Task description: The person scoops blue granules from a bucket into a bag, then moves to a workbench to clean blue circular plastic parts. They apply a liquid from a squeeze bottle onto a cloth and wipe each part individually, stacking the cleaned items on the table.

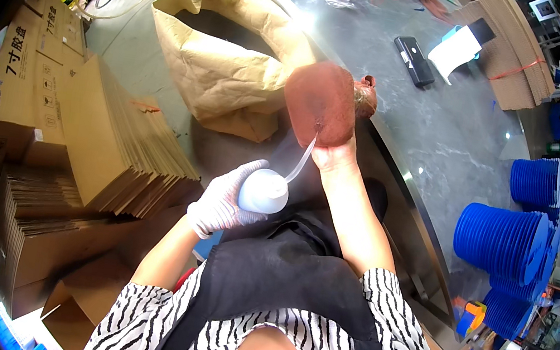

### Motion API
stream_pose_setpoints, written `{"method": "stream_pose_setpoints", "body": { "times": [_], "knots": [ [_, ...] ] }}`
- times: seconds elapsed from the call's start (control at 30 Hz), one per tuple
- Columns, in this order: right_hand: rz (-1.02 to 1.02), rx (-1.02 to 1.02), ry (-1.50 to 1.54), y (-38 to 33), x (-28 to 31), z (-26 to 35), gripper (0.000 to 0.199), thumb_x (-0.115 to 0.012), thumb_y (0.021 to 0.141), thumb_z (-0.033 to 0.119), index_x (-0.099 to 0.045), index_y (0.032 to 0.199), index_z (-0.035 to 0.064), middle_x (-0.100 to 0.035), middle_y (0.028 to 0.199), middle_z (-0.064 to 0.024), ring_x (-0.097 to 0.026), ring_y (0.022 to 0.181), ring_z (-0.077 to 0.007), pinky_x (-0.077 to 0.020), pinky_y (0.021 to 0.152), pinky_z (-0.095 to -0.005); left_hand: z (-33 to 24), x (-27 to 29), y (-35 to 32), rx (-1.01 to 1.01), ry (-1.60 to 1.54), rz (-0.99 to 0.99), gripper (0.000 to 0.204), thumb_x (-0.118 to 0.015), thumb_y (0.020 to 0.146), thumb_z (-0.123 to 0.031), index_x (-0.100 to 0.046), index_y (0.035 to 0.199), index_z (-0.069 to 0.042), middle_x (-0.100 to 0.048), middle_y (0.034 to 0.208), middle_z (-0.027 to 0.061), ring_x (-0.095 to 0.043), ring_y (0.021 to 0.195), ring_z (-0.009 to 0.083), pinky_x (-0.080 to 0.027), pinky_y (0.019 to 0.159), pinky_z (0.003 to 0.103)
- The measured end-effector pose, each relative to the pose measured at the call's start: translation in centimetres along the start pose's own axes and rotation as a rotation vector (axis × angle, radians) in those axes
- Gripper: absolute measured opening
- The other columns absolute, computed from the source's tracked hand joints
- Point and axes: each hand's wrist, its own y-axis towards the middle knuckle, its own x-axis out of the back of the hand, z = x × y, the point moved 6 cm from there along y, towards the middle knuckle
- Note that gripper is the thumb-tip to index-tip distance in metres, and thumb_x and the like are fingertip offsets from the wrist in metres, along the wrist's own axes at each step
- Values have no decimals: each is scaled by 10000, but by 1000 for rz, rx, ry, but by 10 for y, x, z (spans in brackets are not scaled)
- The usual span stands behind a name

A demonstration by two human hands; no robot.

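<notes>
My left hand (224,199), in a white knit glove, is wrapped round a white squeeze bottle (264,191). The bottle's bent translucent spout (303,158) reaches up to a reddish-brown, rounded pad (320,98), whose exact kind I cannot make out. Around the spout tip the pad's surface looks darker. My bare right hand (335,157) holds this pad up from below and behind, with most of its fingers hidden. Just right of the pad sits a crumpled brown bundle (365,96) at the table's edge.
An open tan paper sack (214,85) stands left of the grey metal table (443,149). Stacked flat cardboard (118,143) fills the left. On the table lie a black case (413,61), a cardboard stack (515,58) and blue ribbed spools (502,241). A yellow-orange tool (471,318) lies lower right.
</notes>
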Motion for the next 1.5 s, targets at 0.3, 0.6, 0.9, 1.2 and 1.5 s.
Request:
{"method": "stream_pose_setpoints", "body": {
  "times": [0.3,0.6,0.9,1.2,1.5],
  "knots": [
    [5,-108,67,-3,7,-19,430,-578,941,308,-503,1293,73,-567,1276,-90,-550,1173,-227,-463,1013,-388,-10,5,10,11,-36,-57,949,-905,553,-301,-437,1355,-106,-647,1137,135,-620,1090,313,-480,960,383],
    [-129,-19,57,-13,14,-4,427,-593,936,271,-495,1296,62,-561,1280,-87,-547,1166,-223,-472,992,-386,-11,18,18,88,-68,-148,885,-878,591,-241,-445,1354,-118,-647,1135,129,-635,1061,275,-497,934,359],
    [-60,21,45,-4,16,14,419,-524,967,315,-489,1317,86,-548,1310,-98,-552,1186,-240,-499,973,-419,-1,6,-3,116,-24,-76,868,-862,600,-251,-438,1347,-123,-644,1132,131,-634,1058,301,-496,938,366],
    [-23,-39,119,-1,14,9,421,-591,933,294,-517,1290,83,-570,1289,-90,-554,1179,-231,-473,1001,-403,-22,-6,7,22,49,2,918,-897,561,-262,-447,1345,-102,-658,1125,133,-629,1081,313,-494,945,391],
    [-12,-75,187,0,12,5,414,-577,942,279,-506,1296,76,-564,1298,-85,-548,1188,-227,-463,1015,-397,-32,10,29,1,-42,-86,872,-870,610,-297,-453,1350,-100,-642,1156,147,-621,1093,305,-485,954,370]
  ]
}}
